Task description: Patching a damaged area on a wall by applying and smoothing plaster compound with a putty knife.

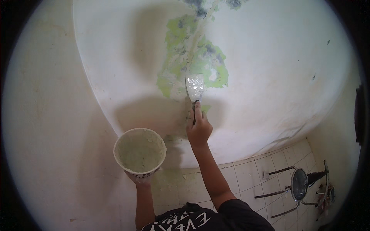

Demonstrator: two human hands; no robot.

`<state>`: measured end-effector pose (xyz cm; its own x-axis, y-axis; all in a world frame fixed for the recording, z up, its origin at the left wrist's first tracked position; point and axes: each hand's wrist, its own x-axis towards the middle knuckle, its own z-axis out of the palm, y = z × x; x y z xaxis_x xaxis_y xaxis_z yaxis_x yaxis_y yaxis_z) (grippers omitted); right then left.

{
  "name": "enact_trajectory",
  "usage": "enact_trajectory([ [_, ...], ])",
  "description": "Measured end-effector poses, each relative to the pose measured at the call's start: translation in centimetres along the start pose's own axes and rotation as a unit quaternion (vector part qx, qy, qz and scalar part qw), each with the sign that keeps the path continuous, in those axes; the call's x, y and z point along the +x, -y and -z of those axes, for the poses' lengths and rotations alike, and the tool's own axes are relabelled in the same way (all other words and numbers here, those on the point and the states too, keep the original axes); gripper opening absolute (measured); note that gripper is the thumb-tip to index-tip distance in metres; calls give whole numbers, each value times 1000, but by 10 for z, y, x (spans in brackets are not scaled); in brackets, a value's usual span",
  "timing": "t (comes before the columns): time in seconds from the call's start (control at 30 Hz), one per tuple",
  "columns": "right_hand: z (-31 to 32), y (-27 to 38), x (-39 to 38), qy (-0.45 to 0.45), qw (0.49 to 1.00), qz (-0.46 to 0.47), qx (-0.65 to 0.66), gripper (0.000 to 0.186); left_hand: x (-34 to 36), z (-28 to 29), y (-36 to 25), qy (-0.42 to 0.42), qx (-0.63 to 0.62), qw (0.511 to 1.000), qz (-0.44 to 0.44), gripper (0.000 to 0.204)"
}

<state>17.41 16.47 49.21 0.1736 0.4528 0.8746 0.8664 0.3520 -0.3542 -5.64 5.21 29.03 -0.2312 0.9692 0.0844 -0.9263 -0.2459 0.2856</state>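
Observation:
My right hand [199, 127] grips the dark handle of a putty knife [195, 86], index finger stretched along it toward the blade. The broad metal blade carries whitish smears and lies against or just in front of the wall, at the lower end of a peeled patch [179, 57] of green and grey. From below, my left hand [140, 180] holds up a round white bucket [140, 169]; its fingers are mostly hidden beneath it. Pale greenish-white paste coats the inside of the bucket, and dried bits cling to its rim.
White wall [269, 77] surrounds the patch, meeting another wall at a corner on the left. White floor tiles [246, 175] run below. A metal-legged stool [299, 184] lies or stands at lower right, with cluttered items [327, 194] beside it. A dark object [360, 115] sits at the right edge.

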Motion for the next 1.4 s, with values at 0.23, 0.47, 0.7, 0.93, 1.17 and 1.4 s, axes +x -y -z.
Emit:
enact_trajectory([
  [0.23, -11, -27, -74, 44, 998, -22, -43, 40, -2, -17, 1, 13, -28, 1000, 6, 91],
  [0.47, 23, -30, -121, 139, 987, -73, -24, 38, -1, -29, 0, 6, -84, 996, 26, 90],
  [0.7, 37, 1, -34, -15, 996, 49, 79, 40, -9, -18, -2, 67, 14, 998, 5, 72],
  [0.93, -5, 2, 9, 27, 999, 32, -29, 43, -11, -31, 0, 28, 0, 999, -23, 71],
  [1.17, -15, -51, -101, 122, 988, 4, -99, 47, -5, -17, -4, 71, -15, 997, 6, 71],
  [1.4, 21, -45, -117, 40, 999, 8, 31, 41, -12, -40, -1, -9, -2, 999, -35, 72],
])
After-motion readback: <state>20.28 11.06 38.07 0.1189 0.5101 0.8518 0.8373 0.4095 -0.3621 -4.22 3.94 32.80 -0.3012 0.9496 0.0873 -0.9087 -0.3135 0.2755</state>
